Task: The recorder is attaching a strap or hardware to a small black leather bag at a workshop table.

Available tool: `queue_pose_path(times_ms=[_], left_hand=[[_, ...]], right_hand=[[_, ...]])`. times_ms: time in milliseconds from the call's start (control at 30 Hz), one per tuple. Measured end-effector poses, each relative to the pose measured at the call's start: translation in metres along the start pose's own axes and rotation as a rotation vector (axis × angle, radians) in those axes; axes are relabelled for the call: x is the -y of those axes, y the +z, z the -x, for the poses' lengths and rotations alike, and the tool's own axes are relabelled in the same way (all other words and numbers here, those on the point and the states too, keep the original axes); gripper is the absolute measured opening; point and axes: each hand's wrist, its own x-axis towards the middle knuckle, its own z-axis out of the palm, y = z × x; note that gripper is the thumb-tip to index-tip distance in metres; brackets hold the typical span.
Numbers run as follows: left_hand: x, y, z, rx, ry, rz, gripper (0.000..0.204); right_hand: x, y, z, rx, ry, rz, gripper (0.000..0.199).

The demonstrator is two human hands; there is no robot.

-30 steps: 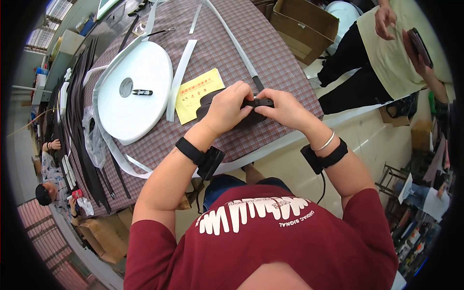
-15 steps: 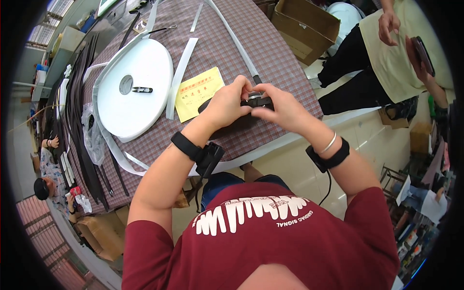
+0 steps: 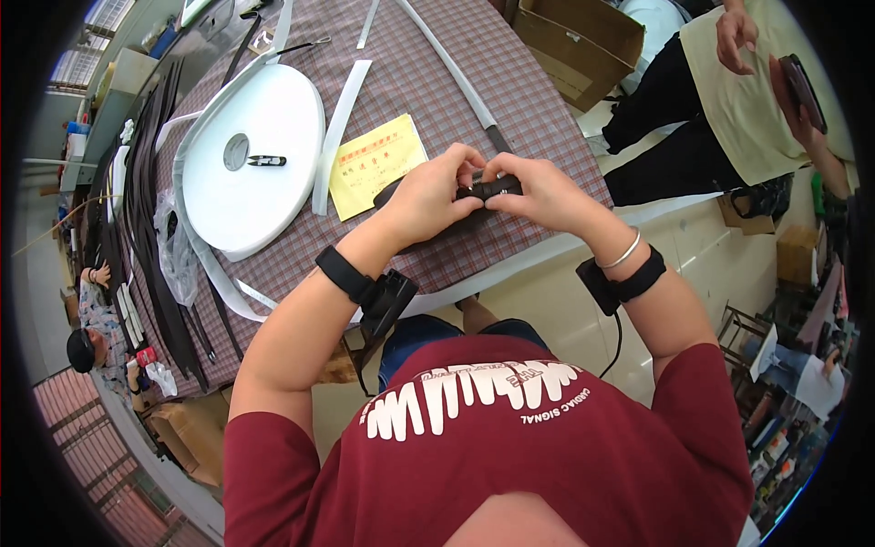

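Pinching black piece from opposite sides: left hand, right hand | paired grip probably steadies it | yellow pad on counter, beside left hand

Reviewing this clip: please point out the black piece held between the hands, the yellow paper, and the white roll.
Black piece (image 3: 504, 187): head view, on its exposed dark surface.
Yellow paper (image 3: 376, 170): head view, middle of its face.
White roll (image 3: 258, 191): head view, bare flat face.
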Motion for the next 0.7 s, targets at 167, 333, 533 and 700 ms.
queue_pose_path(times_ms=[167, 333, 533, 700], left_hand=[[-0.001, -0.008, 0.001, 0.013, -0.047, 0.003, 0.033], [0.01, 0.008, 0.005, -0.243, 0.194, -0.263, 0.026], [0.011, 0.013, 0.007, -0.266, 0.267, -0.171, 0.022], [0.012, 0.0, 0.008, -0.191, 0.192, -0.084, 0.021]], right_hand=[[0.001, -0.001, 0.009, -0.129, 0.095, 0.026, 0.035], [0.003, 0.006, 0.01, -0.27, -0.129, -0.016, 0.04], [0.015, 0.017, 0.004, -0.204, 0.0, -0.043, 0.035], [0.004, 0.017, -0.002, -0.229, -0.14, -0.072, 0.031]])
